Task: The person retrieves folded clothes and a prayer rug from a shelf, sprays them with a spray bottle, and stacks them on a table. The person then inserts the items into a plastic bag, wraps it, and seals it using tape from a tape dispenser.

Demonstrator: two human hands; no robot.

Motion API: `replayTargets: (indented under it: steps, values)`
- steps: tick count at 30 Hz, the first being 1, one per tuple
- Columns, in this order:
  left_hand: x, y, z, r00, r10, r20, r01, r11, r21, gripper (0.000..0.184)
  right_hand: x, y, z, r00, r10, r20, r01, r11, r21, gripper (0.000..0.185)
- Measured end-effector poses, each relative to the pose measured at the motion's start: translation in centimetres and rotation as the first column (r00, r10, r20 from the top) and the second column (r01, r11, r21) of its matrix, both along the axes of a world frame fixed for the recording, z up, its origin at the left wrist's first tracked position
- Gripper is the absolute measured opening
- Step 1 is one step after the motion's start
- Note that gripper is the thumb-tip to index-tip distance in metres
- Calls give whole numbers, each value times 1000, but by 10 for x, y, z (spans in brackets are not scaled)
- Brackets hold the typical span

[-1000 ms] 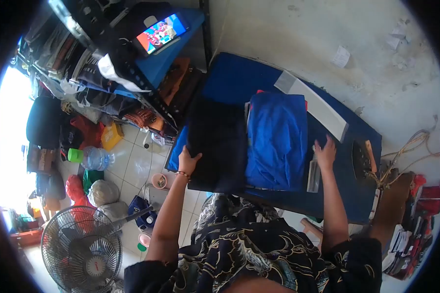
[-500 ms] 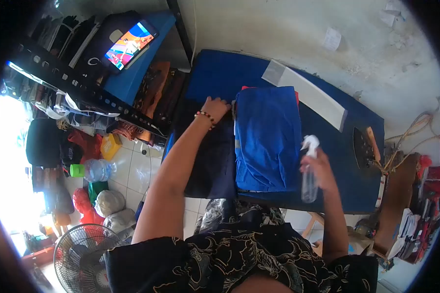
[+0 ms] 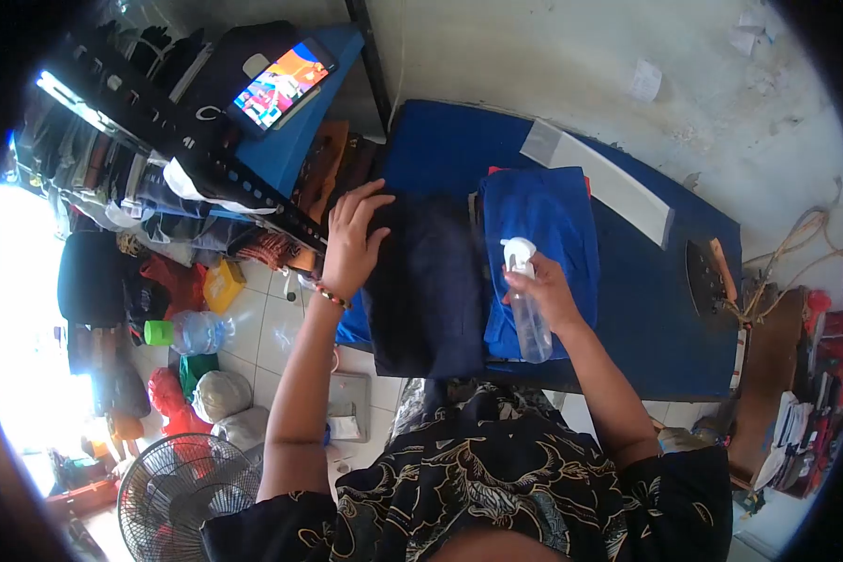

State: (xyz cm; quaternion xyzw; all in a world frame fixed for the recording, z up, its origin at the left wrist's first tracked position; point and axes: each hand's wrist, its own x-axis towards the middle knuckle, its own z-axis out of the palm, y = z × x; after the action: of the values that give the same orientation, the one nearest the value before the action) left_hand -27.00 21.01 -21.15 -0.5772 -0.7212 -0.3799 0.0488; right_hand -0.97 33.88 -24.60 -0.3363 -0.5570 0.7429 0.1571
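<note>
A dark folded cloth [image 3: 426, 290] lies on the blue-covered table. My left hand [image 3: 351, 239] is at its left edge, fingers spread, with a beaded bracelet on the wrist. My right hand [image 3: 545, 290] is wrapped round a clear spray bottle [image 3: 531, 328] with a white nozzle, held upright over the blue folded cloth [image 3: 557, 215]. That blue cloth lies just right of the dark one, with a bit of red showing at its top edge.
A white strip [image 3: 609, 183] lies along the table's back. An iron [image 3: 707, 276] with a cord stands at the right. A lit phone [image 3: 281, 84] rests on the left shelf. A fan [image 3: 187, 496] stands at lower left.
The spray bottle was first standing beside the blue cloth; my right hand took hold of it and has carried it left. My left hand moved onto the dark cloth, then back to its left edge.
</note>
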Motion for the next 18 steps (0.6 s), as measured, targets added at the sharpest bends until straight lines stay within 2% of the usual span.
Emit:
replayTargets:
  steps: [1,4,5,6,8,10,11,12,14,15,18]
  values:
    - [2,-4,0,999,44,-24,-43,998,49,37,-1,-7,0,1000,-4,-24,5,1000,14,36]
    - [20,-19,-14,970,139,201,-181,961,209,32,16,-24,6,977,214,26,-215,968,129,38]
    - [31,-24,-17,961,186,203,-231,945,230,28,23,-28,-6,971,240,-14,-216,894,393,42]
    - [45,-27,-24,931,205,303,-276,937,214,28,36,-22,-8,984,165,61,-176,918,356,42]
    - [80,-27,-38,884,168,437,-259,953,156,27,67,-3,-1,975,17,220,-82,953,290,41]
    - [108,-17,-61,851,100,515,-141,989,41,33,95,36,0,877,-322,357,190,914,359,40]
    - [120,-4,-67,819,88,567,-126,992,27,36,119,65,-22,840,-400,368,193,853,486,43]
    - [129,11,-74,785,77,615,-108,994,14,40,140,91,-49,800,-477,364,187,775,604,46]
    - [128,54,-109,698,95,710,-141,990,6,56,164,125,-67,755,-380,534,85,865,495,54]
    - [121,76,-120,711,139,690,-173,985,-20,61,171,136,-76,724,-322,610,38,902,431,58]
    - [91,141,-142,703,288,650,-272,954,-129,81,175,131,-112,542,-570,618,-261,585,768,68]
